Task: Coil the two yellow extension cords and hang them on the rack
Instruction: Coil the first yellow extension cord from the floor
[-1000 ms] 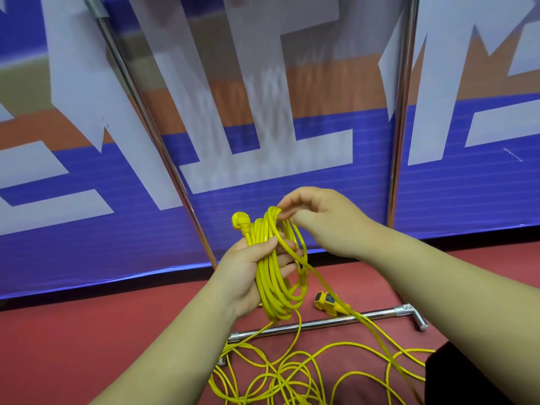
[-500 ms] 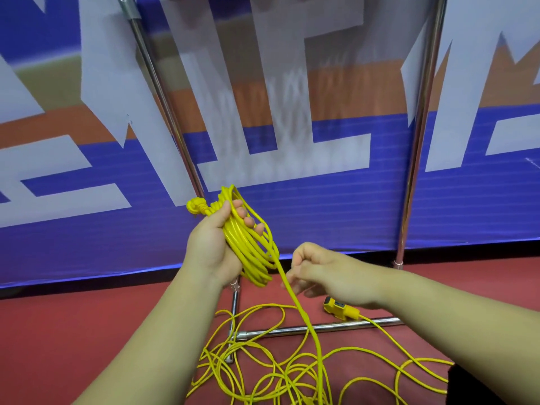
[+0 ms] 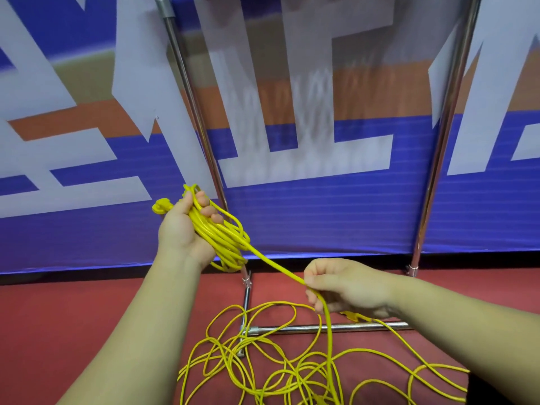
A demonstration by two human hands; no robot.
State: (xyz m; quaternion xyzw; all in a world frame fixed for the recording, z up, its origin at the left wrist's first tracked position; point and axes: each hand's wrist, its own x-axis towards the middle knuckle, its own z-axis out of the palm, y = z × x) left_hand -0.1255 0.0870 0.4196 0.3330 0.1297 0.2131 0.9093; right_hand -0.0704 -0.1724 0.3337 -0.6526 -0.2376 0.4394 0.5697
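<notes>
My left hand [image 3: 181, 229] grips a bundle of coiled yellow extension cord [image 3: 225, 238], its plug end [image 3: 161, 206] sticking out to the left of my thumb. A taut strand runs from the coil down to my right hand [image 3: 347, 286], which pinches it lower and to the right. Below, the loose rest of the yellow cord [image 3: 277, 369] lies tangled on the red floor. A yellow socket end [image 3: 355, 316] peeks out under my right hand. The metal rack's uprights [image 3: 193, 106] rise behind both hands.
The rack's base bars [image 3: 327, 328] lie on the red floor [image 3: 58, 311] under the tangle, with a second upright [image 3: 438, 147] at right. A blue, white and orange banner [image 3: 321, 214] covers the wall close behind the rack.
My left hand lifted the coil up and left. My right hand left the top of the coil, dropped down the strand and now pulls it out to the lower right.
</notes>
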